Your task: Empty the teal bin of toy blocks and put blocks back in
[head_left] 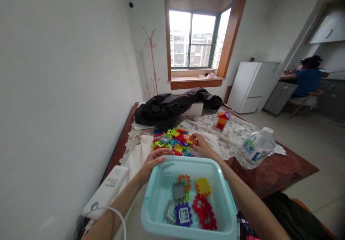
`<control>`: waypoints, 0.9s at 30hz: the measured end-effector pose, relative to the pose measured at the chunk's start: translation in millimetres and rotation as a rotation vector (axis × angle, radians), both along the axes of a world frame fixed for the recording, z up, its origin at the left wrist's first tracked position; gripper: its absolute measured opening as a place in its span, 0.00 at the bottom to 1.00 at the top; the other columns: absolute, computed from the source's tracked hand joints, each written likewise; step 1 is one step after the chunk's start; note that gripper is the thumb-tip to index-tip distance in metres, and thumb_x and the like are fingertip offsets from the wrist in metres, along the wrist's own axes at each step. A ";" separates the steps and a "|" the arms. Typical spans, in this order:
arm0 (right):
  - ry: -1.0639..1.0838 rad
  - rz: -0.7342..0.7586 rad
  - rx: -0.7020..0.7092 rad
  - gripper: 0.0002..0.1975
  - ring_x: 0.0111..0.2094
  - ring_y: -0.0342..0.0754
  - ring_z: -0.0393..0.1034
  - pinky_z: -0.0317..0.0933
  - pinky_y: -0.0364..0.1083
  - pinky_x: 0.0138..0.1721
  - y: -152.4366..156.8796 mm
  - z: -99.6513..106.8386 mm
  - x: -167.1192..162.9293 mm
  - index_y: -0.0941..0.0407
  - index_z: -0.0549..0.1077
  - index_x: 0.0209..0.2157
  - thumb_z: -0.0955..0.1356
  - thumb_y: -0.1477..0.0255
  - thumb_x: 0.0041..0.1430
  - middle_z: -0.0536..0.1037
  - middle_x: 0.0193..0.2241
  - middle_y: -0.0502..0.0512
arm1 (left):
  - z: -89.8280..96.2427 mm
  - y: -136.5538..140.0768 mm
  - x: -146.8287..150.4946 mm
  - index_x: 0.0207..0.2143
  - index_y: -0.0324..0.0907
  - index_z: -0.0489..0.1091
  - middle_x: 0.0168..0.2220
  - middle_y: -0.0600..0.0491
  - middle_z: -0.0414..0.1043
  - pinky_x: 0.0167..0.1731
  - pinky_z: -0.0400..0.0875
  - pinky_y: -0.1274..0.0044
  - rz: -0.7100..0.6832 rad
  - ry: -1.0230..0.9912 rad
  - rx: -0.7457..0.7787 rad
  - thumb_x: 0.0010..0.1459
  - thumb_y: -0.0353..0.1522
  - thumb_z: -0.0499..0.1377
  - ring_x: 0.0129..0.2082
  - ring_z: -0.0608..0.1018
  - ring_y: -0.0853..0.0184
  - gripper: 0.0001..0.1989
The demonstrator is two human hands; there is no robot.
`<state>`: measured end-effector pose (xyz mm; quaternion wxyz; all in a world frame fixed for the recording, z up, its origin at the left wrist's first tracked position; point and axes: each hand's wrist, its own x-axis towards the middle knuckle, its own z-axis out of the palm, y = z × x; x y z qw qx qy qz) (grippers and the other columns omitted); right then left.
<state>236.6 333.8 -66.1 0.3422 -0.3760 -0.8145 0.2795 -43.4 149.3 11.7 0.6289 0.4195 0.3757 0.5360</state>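
Note:
A heap of coloured plastic interlocking tiles (172, 141) lies on a white cloth in the middle of the table. My right hand (201, 145) reaches into the heap's right edge, fingers pinched on an orange tile. My left hand (153, 162) rests on the far rim of a light blue plastic bin (151, 197) in front of me, fingers curled over the edge. Inside the bin lie several tiles: orange, yellow, grey, red and purple.
A small built tower of tiles (222, 120) stands further back on the lace tablecloth. A water bottle (255, 148) lies right. A black jacket (172, 107) covers the far end. A white device (107, 191) with a cable sits left. Another person sits far right.

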 end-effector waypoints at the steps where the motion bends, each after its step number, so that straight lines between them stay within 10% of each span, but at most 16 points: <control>1: 0.041 -0.004 -0.048 0.18 0.41 0.51 0.71 0.68 0.49 0.44 0.3 0.1 -0.7 0.52 0.69 0.50 0.67 0.74 0.57 0.77 0.45 0.55 | -0.4 0.0 -0.1 0.49 0.40 0.84 0.51 0.41 0.85 0.47 0.79 0.71 -0.001 0.001 -0.002 0.53 0.39 0.76 0.46 0.86 0.54 0.22; 11: 0.230 -0.036 -0.166 0.11 0.32 0.50 0.69 0.66 0.47 0.34 8.2 -2.6 -6.0 0.52 0.70 0.39 0.63 0.69 0.53 0.75 0.33 0.51 | -2.4 0.2 0.0 0.49 0.40 0.83 0.51 0.40 0.85 0.47 0.79 0.71 -0.006 -0.006 0.000 0.53 0.39 0.77 0.46 0.87 0.54 0.23; 20: 0.463 -0.008 -0.268 0.17 0.55 0.57 0.75 0.72 0.53 0.54 13.0 6.1 0.7 0.53 0.74 0.47 0.66 0.65 0.56 0.81 0.53 0.62 | 0.6 -1.2 0.2 0.50 0.39 0.83 0.52 0.39 0.85 0.48 0.78 0.70 -0.004 0.003 0.007 0.55 0.39 0.76 0.48 0.86 0.52 0.22; 27: 0.065 -0.020 -0.009 0.11 0.49 0.56 0.75 0.69 0.54 0.54 8.4 5.9 6.2 0.53 0.76 0.42 0.69 0.61 0.64 0.80 0.47 0.60 | -1.1 -0.3 -0.6 0.51 0.39 0.82 0.53 0.38 0.84 0.50 0.77 0.67 -0.008 0.010 0.004 0.55 0.40 0.76 0.50 0.86 0.50 0.23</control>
